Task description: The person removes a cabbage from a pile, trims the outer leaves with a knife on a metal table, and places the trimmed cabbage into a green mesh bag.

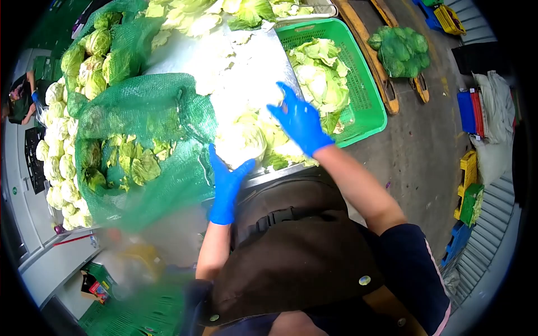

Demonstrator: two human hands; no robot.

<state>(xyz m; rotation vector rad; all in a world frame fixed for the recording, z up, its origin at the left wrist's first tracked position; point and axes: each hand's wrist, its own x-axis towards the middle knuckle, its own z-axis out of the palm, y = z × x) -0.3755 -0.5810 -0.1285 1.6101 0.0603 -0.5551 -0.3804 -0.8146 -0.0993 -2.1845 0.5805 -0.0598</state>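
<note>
From left to right, I see green woven mesh (193,98) in folds, then the blue-gloved left hand (228,182), thumb and fingers spread around the lower left of one pale, smooth, near-round cabbage (242,143) at mid-frame; I cannot tell its long axis or where its stem points. The right hand (300,120), also gloved, parts its fingers above crinkled leaves (276,138), beside one perforated green plastic crate (367,89) in the upper right.

table (174,56) in front of wearer. cabbage (241,144) on table near front edge. left hand (228,182) at its near side, right hand (300,120) to its right, between cabbage and crate (371,92). leaves (319,78) in crate. pallet jack (360,31) right of crate, net bag (399,50) over its forks. net sack (137,101) left of cabbage; cabbage pile (59,140) farther left; another person (21,99) beyond pile, far left.
</note>
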